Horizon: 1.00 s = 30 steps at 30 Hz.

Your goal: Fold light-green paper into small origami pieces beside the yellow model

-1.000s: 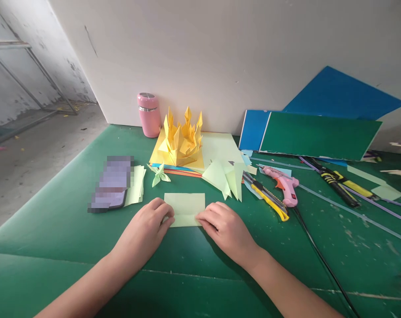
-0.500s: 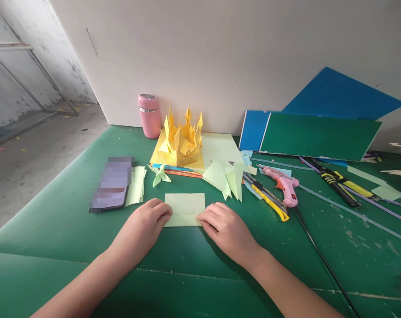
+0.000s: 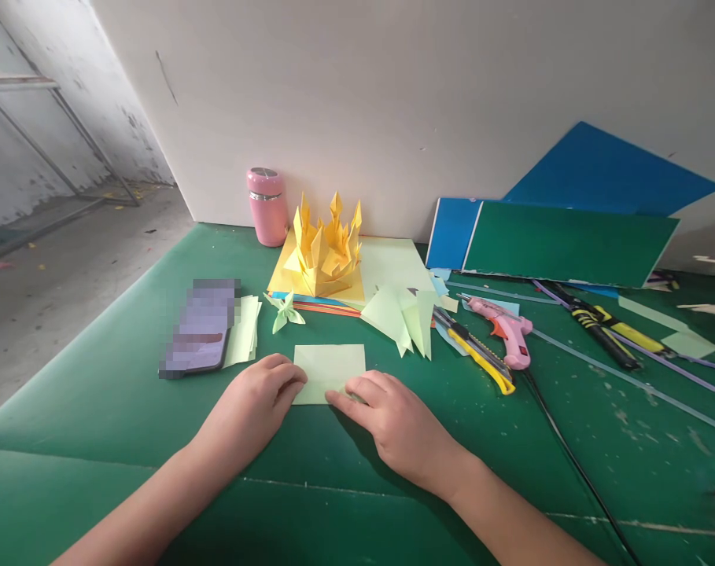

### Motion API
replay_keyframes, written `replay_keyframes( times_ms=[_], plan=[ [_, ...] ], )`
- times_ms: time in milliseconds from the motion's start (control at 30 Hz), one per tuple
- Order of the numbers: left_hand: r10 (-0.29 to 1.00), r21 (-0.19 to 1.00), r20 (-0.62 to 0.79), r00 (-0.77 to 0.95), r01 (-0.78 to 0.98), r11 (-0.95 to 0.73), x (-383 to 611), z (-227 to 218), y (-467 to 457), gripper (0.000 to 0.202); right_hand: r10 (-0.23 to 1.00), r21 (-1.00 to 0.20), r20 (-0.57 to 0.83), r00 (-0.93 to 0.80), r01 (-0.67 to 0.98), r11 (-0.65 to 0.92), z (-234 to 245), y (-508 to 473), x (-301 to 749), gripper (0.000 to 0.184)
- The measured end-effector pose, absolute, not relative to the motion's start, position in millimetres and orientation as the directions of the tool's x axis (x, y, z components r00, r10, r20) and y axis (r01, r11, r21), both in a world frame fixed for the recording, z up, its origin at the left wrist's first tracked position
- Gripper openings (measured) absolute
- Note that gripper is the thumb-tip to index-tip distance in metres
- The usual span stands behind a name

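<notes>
A sheet of pale green paper (image 3: pixel 329 363) lies flat on the green table in front of me. My left hand (image 3: pixel 266 393) is closed on its left edge, fingertips and thumb near the front corner. With its fingers curled at the paper's right side, my right hand (image 3: pixel 389 420) presses one digit along the front edge. The front right corner is hidden under that hand. Just beyond the paper are a small folded green paper flower (image 3: pixel 285 312) and folded pale green paper pieces (image 3: pixel 396 316).
Behind stand a yellow folded-paper crown (image 3: pixel 327 255) and a pink flask (image 3: pixel 268 208). At left, a phone (image 3: pixel 200 330) lies by a stack of green paper (image 3: pixel 243 330). To the right are a yellow utility knife (image 3: pixel 478 355), a pink glue gun (image 3: pixel 510 330) with its cord, and thin strips.
My right hand has slid left along the paper's front edge, toward its middle. My left hand has stayed at the left edge.
</notes>
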State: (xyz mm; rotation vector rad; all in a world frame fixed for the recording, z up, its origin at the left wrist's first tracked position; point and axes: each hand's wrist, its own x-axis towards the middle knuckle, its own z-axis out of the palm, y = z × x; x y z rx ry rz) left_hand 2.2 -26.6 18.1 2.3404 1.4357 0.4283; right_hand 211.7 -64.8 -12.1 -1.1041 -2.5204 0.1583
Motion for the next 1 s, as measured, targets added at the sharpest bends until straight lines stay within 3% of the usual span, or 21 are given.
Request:
replay_keyframes(
  times_ms=[133,300,433,600,700,867,1000],
  plan=[
    [0.894,0.404,0.094,0.438,0.804,-0.437,2,19,-27,0.032,0.73,-0.243,0.274,-0.625,0.69,0.682,-11,-66,211,0.043],
    [0.767,0.313,0.175,0.618,0.703,-0.638,10,19,-40,0.034,0.733,-0.238,0.279,-0.62,0.695,0.678,-9,-65,209,0.04],
    [0.747,0.185,0.063,0.662,0.728,-0.661,20,14,-57,0.034,0.736,-0.24,0.281,-0.616,0.697,0.675,-10,-65,209,0.04],
    [0.676,-0.124,-0.151,0.721,0.665,-0.737,32,16,-68,0.044,0.742,-0.254,0.275,-0.611,0.698,0.669,-11,-65,209,0.04],
    [0.7,-0.192,-0.21,0.683,0.673,-0.714,36,19,-72,0.049,0.743,-0.264,0.273,-0.611,0.695,0.668,-10,-65,209,0.04],
    [0.748,-0.173,-0.125,0.652,0.728,-0.663,36,7,-82,0.048,0.75,-0.26,0.267,-0.606,0.704,0.661,-9,-66,208,0.039],
    [0.75,-0.269,0.039,0.661,0.73,-0.629,34,-10,-90,0.05,0.75,-0.261,0.271,-0.604,0.704,0.661,-10,-66,208,0.039]
  ],
)
